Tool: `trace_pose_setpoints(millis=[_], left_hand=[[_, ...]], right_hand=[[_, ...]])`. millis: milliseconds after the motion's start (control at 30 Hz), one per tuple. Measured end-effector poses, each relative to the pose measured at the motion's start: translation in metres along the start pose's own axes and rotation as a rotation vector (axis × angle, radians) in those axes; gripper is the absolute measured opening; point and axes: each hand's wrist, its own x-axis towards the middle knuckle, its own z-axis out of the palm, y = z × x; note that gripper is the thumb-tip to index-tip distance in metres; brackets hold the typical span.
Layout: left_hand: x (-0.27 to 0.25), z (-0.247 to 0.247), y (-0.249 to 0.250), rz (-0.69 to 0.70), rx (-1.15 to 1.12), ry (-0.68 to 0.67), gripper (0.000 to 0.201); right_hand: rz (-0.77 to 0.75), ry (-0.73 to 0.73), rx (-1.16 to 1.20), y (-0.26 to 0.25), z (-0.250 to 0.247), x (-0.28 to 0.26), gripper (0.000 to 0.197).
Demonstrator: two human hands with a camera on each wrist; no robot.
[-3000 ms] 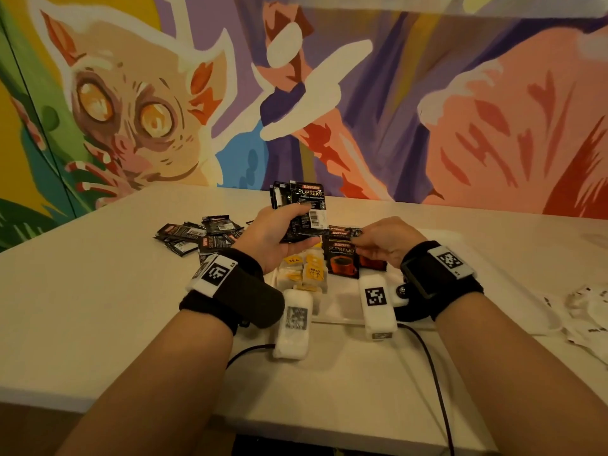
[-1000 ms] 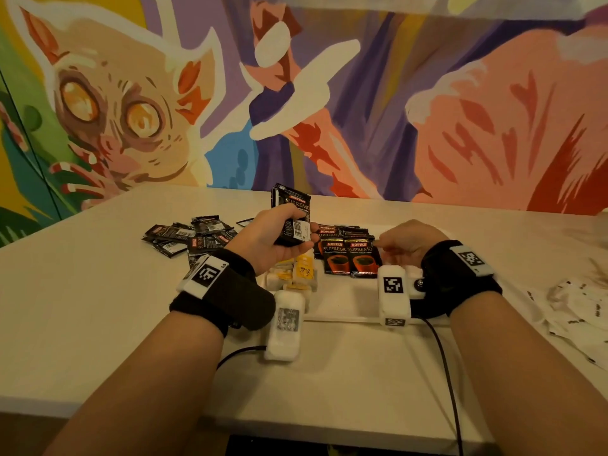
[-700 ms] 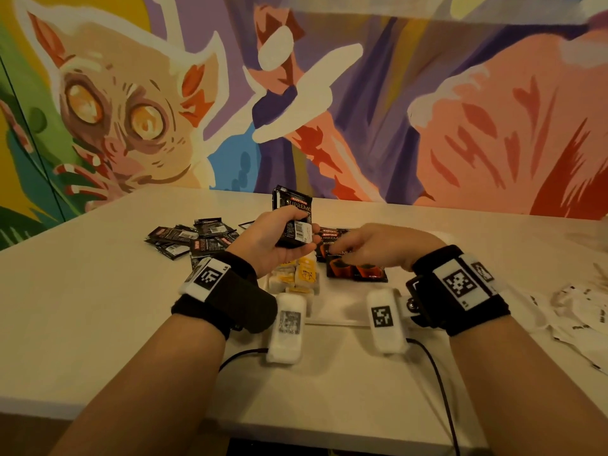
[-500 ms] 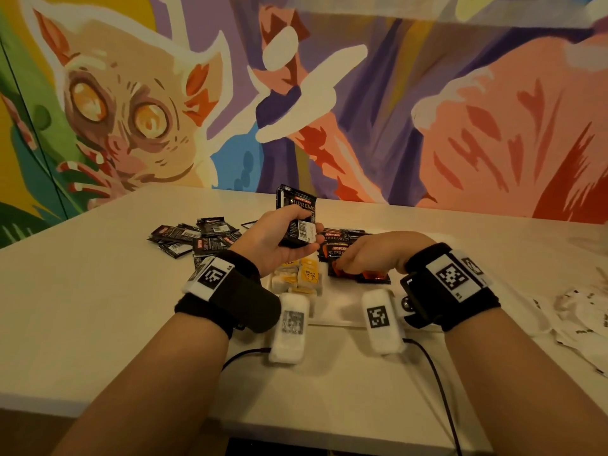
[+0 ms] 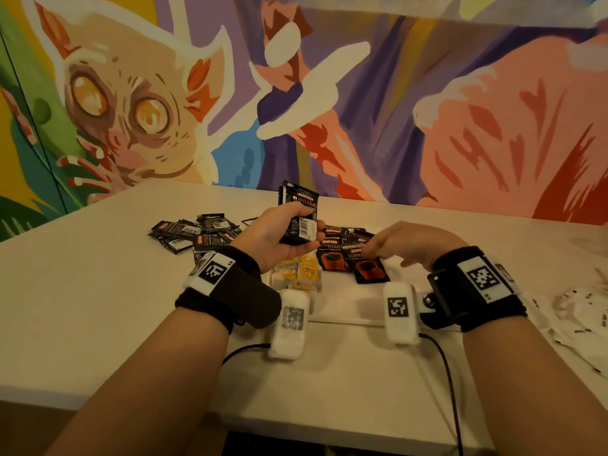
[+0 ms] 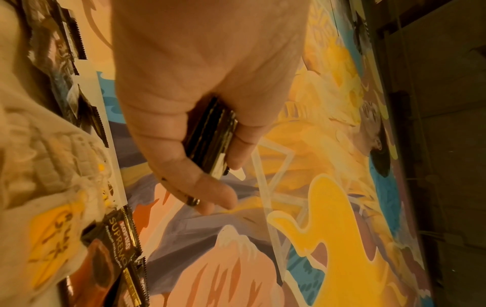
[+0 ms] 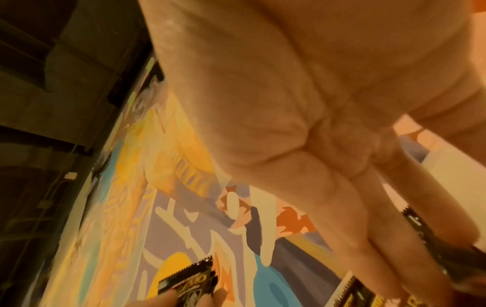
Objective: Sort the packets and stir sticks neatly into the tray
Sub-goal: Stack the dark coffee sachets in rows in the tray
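- I hold a small stack of black Kopiko Supremo packets point(image 5: 297, 218) upright in my left hand point(image 5: 273, 236), above the tray's left side; thumb in front, fingers curled behind, the stack's edge showing between them from the left wrist view.
- My right hand point(image 5: 411, 241) hovers palm-down over the tray with fingers straight and loose, grasping nothing; its fingertips point(image 5: 370, 250) are at the top edge of the nearest laid packet point(image 5: 368, 266), though I cannot tell whether they touch it.
- More Supremo packets lie face-up in a row point(image 5: 332, 255) in the tray's middle section, overlapping, with others behind them.
- Left of that row, in the next compartment, sit small white sachets with yellow labels point(image 5: 301, 273), packed side by side.
- The white tray point(image 5: 348, 311) lies flat on the table just ahead of my wrists.
- A loose heap of black packets point(image 5: 194, 233) lies on the table to the tray's left, outside it.
- Some white wrappers with dark print point(image 5: 582, 314) lie on the table point(image 5: 98, 291) far right.
- Behind the table runs a bright painted mural point(image 5: 362, 93).
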Motion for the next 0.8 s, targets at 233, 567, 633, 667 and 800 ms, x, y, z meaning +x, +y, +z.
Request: trace_pose_setpoints(millis=[233,567,633,667,800], left_hand=[[-0.001,0.000,0.000,0.001,-0.008,0.007,0.016],[0.000,-0.003,0.002,0.000,-0.023,-0.001,0.016],[0.000,-0.004,0.002,0.000,-0.027,-0.003,0.016],[0.000,-0.004,0.002,0.001,-0.027,-0.004,0.016],[0.001,-0.005,0.004,0.005,-0.034,-0.008,0.014]], right_hand=[[0.061,0.157,0.231,0.007,-0.006,0.008,0.026],[0.278,0.037,0.508,0.008,-0.007,0.039,0.029],[0.289,0.049,0.494,0.002,-0.008,0.044,0.024],[0.292,0.070,0.459,-0.001,-0.009,0.045,0.025],[0.280,0.096,0.220,-0.002,-0.010,0.048,0.047]])
